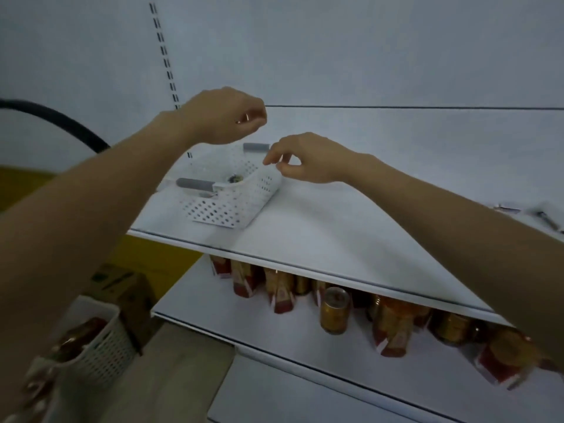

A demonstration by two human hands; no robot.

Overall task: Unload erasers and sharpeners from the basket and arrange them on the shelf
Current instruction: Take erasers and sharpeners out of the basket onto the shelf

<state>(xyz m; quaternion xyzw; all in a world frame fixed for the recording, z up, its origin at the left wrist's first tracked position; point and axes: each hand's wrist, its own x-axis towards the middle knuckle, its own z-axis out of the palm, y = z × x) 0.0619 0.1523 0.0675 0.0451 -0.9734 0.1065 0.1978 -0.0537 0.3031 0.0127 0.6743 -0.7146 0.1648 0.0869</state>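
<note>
Above the basket (232,209), my left hand (227,117) and right hand (308,160) curled for picking. Whether either held anything, I couldn't tell.

Matt plastic, smooth white shelf, shiny cans

The basket (232,206) is white perforated plastic, matt, with smooth grey handles (195,185). The shelf (335,227) under it is smooth, matt white. On the lower shelf (274,346), the cans (334,309) look like glossy gold metal. The box (122,282) is dull brown cardboard.

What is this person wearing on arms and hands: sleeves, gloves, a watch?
Nothing visible. Both forearms are bare to the frame edge, with no sleeves. The left hand and right hand are ungloved, and neither wrist shows a watch or band.
</note>
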